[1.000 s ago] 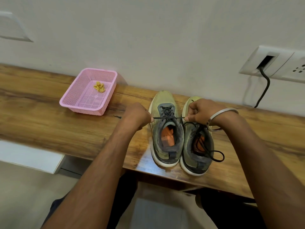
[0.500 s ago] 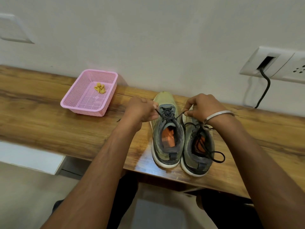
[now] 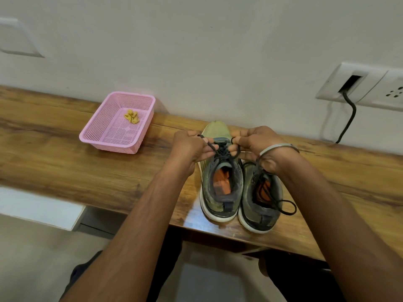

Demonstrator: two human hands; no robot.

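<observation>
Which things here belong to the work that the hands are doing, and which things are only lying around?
In use:
- shoe nearer the basket
- its black lace, pinched by the left hand and the right hand

Lying about:
- other shoe, lace loose
- pink basket
- yellow scrap inside the basket
- black cable
- wall socket

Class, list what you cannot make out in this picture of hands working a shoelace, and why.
- Head view: toe of the second shoe, hidden behind the right hand.
- Head view: whether the lace is knotted; the left hand and right hand cover it.
- Head view: yellow thing in the basket, too small to identify.
- Head view: wall socket, cut off by the right edge.
</observation>
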